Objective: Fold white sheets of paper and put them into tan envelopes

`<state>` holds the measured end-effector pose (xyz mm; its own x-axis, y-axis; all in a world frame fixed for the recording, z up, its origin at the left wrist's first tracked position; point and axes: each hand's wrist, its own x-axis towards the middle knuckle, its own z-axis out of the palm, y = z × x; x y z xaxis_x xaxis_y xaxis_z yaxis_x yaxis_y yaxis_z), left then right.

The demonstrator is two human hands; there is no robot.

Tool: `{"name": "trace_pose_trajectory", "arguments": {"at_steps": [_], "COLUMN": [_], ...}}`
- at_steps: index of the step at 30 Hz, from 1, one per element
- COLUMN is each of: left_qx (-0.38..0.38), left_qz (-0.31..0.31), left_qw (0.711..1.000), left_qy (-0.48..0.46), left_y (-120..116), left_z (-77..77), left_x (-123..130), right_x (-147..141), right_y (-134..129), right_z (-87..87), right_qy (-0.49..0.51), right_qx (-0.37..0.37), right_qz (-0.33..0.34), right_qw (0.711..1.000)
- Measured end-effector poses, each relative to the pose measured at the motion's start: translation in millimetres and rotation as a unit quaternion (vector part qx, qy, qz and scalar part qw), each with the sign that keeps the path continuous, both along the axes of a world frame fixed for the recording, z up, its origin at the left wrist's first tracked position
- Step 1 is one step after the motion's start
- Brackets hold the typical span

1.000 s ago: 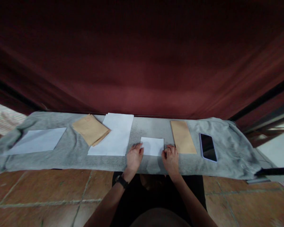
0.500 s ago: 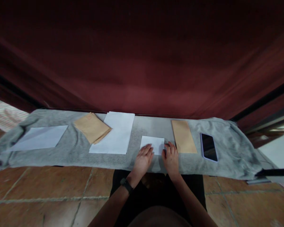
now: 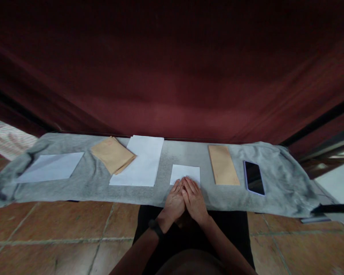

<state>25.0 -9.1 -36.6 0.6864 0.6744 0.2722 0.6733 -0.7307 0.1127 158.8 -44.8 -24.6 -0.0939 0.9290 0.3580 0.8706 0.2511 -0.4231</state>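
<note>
A small folded white paper (image 3: 185, 170) lies flat on the grey cloth in front of me. Both hands rest on its near edge, side by side and touching each other. My left hand (image 3: 175, 200) has its fingers stretched out flat over the near left part of the paper. My right hand (image 3: 193, 198) also lies flat, fingers extended, its fingertips meeting those of the left near the paper's middle. The hands hide most of the near edge. To the right of the paper lies a brown envelope (image 3: 223, 166).
Left of the paper are a stack of white sheets (image 3: 147, 162), several brown envelopes (image 3: 111, 152) overlapping it, and another white sheet (image 3: 51, 167). A phone (image 3: 254, 177) lies at the right on the grey cloth (image 3: 186, 151). A dark red panel (image 3: 172, 95) rises behind.
My right hand has moved left from the paper's right edge to its near edge, against my left hand. The left hand has shifted slightly nearer to me. The paper stays in place.
</note>
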Motion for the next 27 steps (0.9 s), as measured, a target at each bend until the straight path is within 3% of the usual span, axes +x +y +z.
{"name": "trace_pose_trajectory", "arguments": {"at_steps": [5, 13, 27], "left_qx": [0.022, 0.026, 0.021], "left_qz": [0.03, 0.082, 0.198], "left_qw": [0.999, 0.996, 0.979], "left_qy": [0.009, -0.006, -0.035], "left_y": [-4, -7, -11], "left_z": [-0.2, 7.7, 7.3], "left_x": [-4, -14, -26], "right_x": [0, 9, 24], "right_y": [-8, -15, -30], "right_z": [-2.6, -7.9, -20.1], "right_qy": [-0.063, -0.125, -0.154], "right_qx": [-0.027, 0.009, 0.02], "right_qz": [-0.023, -0.06, -0.144], "right_qw": [0.997, 0.99, 0.977]}}
